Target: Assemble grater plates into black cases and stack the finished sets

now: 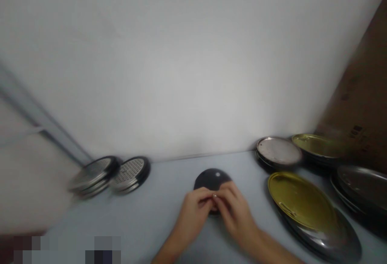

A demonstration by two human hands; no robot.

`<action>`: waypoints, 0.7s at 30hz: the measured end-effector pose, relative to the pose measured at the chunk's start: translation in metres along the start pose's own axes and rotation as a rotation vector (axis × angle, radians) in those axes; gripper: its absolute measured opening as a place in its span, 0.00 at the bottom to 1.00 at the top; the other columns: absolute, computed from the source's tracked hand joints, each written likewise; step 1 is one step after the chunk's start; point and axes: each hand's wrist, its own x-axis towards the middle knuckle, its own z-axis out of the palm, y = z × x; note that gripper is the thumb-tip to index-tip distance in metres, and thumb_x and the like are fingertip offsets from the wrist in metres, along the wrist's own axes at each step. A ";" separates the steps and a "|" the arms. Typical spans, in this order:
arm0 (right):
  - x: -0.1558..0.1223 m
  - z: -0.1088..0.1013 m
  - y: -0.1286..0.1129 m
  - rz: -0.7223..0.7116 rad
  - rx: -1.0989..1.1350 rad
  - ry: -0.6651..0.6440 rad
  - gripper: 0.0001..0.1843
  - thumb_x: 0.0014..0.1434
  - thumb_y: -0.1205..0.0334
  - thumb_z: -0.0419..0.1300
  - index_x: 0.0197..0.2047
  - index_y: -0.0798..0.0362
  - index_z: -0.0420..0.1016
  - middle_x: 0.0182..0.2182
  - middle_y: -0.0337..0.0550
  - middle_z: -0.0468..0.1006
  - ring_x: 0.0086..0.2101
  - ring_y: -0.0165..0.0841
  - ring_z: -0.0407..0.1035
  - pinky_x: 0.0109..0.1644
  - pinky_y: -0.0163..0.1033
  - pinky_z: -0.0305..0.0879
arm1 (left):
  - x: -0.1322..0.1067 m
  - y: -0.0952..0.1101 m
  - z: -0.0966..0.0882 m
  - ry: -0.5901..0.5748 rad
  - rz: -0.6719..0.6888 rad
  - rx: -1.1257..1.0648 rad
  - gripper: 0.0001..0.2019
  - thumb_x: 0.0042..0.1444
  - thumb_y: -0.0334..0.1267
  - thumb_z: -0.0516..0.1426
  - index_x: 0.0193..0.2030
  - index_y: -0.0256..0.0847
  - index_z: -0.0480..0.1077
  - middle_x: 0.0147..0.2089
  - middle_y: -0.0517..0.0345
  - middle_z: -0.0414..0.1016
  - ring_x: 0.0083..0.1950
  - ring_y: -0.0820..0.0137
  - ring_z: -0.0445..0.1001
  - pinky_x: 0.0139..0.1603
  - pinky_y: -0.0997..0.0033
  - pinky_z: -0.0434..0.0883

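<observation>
A dark round disc lies flat on the pale table, close to the white wall. My left hand and my right hand meet over its near edge, fingertips pressed together in a pinch. Both hands cover the front part of the disc. What the fingers pinch is too small and blurred to name.
Two stacks of perforated metal discs with dark rims lie at the left. Stacks of round metal lids lie at the right: silver, gold, a large gold one, dark ones. A brown cardboard box stands at the far right.
</observation>
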 end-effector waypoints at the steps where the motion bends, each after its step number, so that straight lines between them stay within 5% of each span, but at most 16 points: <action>1: -0.001 -0.002 0.002 -0.055 -0.053 -0.013 0.11 0.69 0.68 0.50 0.47 0.50 0.72 0.37 0.45 0.73 0.37 0.35 0.71 0.41 0.38 0.70 | 0.000 -0.002 0.001 0.007 -0.010 -0.039 0.10 0.56 0.41 0.58 0.32 0.39 0.78 0.34 0.53 0.78 0.36 0.66 0.76 0.40 0.71 0.74; 8: 0.001 -0.006 0.014 -0.233 -0.296 -0.102 0.12 0.71 0.67 0.49 0.52 0.52 0.72 0.37 0.47 0.79 0.35 0.35 0.75 0.38 0.38 0.72 | 0.004 -0.012 0.003 0.207 -0.049 -0.168 0.09 0.54 0.42 0.61 0.35 0.38 0.73 0.31 0.55 0.79 0.35 0.65 0.80 0.39 0.67 0.78; 17: 0.003 -0.006 0.010 -0.032 -0.144 -0.044 0.13 0.71 0.61 0.52 0.48 0.53 0.77 0.37 0.47 0.82 0.35 0.35 0.78 0.39 0.36 0.75 | 0.010 -0.009 -0.002 0.171 -0.043 -0.234 0.11 0.50 0.43 0.64 0.32 0.37 0.73 0.29 0.56 0.77 0.32 0.69 0.77 0.37 0.70 0.75; 21: 0.001 -0.005 0.008 0.058 -0.112 -0.064 0.20 0.69 0.64 0.51 0.61 0.53 0.69 0.38 0.47 0.83 0.33 0.35 0.79 0.38 0.37 0.76 | 0.005 -0.009 0.000 0.144 -0.026 -0.234 0.12 0.48 0.43 0.66 0.32 0.37 0.73 0.31 0.56 0.76 0.34 0.69 0.75 0.38 0.71 0.72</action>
